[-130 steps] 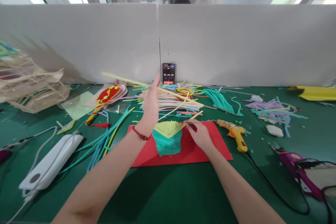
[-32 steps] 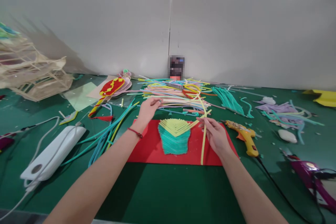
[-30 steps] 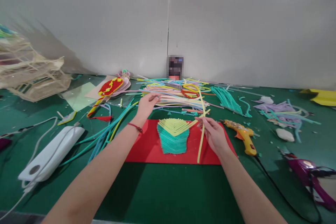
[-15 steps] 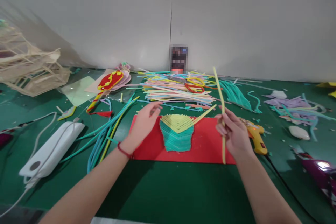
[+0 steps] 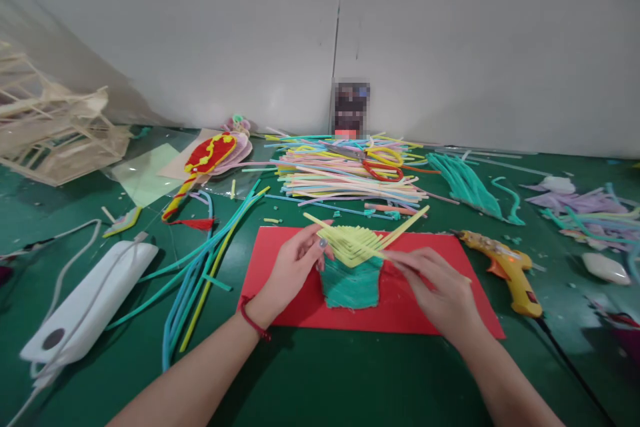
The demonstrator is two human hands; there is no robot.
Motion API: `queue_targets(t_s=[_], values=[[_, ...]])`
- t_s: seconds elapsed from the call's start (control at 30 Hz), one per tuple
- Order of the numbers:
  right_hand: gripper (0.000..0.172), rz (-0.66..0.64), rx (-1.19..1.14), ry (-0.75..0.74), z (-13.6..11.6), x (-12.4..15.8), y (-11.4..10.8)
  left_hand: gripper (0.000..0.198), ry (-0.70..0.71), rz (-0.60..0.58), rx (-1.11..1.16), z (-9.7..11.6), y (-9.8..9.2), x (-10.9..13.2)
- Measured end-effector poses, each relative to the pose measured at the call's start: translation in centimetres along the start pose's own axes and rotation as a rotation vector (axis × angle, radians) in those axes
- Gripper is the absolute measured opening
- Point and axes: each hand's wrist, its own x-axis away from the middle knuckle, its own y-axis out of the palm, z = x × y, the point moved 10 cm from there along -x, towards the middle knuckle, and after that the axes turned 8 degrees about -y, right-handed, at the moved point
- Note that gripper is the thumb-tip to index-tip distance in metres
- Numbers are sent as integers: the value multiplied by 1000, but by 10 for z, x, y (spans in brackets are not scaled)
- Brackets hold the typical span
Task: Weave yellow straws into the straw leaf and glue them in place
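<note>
A woven piece of teal and yellow strips (image 5: 351, 273) lies on a red sheet (image 5: 415, 310) in front of me. My left hand (image 5: 295, 267) rests on the piece's left edge, fingers curled against it. My right hand (image 5: 440, 290) pinches a long yellow strip (image 5: 340, 235) and lays it slantwise across the yellow top of the piece. The strip's far end sticks out to the upper left.
A heap of coloured strips (image 5: 345, 173) with red-handled scissors (image 5: 383, 170) lies behind the sheet. A yellow glue gun (image 5: 505, 267) sits to the right, a white device (image 5: 85, 307) with a cable to the left, and long teal and yellow strips (image 5: 200, 267) beside it. A wooden frame (image 5: 55, 133) stands far left.
My right hand has brought the yellow strip down from upright and laid it across the woven piece. My left hand has moved from the strip heap to the piece's left edge.
</note>
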Motion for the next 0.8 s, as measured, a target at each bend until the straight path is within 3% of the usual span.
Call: queue_targets(t_s=[0.1,0.43,0.67,0.8], values=[[26,-95,-77,-22,0,-1,16,39,-64,-24,66,-3,3,0],[13,-107,-148,-79,-21,-4,24,21,-127,-259,131,-2,39,17],[7,-103,-25,-67,-17,-2,26,37,-72,-83,13,-2,17,11],[7,-82,-11,-79,-18,-3,23,36,-48,-26,31,1,10,9]])
